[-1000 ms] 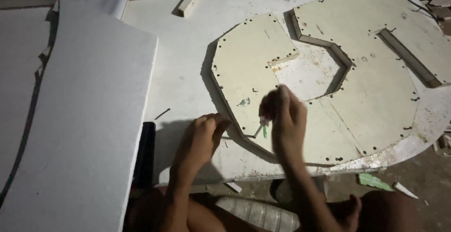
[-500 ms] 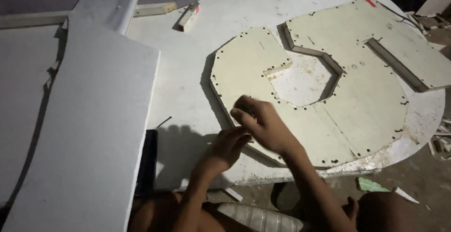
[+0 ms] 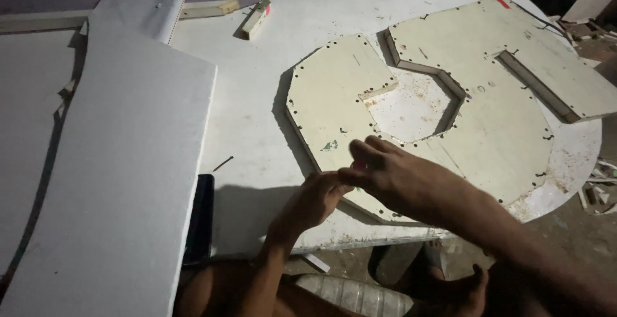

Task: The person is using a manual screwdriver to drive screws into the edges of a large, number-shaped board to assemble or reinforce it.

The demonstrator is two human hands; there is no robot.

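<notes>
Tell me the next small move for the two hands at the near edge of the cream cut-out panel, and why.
Probably lower the right hand onto the cream cut-out panel near its rim. Both hands meet just above that near edge, the left hand touching the right fingertips; whether they pinch anything is too small to tell. The panel lies flat on the white board.

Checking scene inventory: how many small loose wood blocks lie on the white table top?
1 clearly: a small wood block near the table's far edge, beside a long wood strip. Others may be hidden under the boards or hands.

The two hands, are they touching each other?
Touching. The head view shows the left hand raised so its fingertips meet the fingers of the right hand with no gap, just above the edge of the cream cut-out panel.
</notes>
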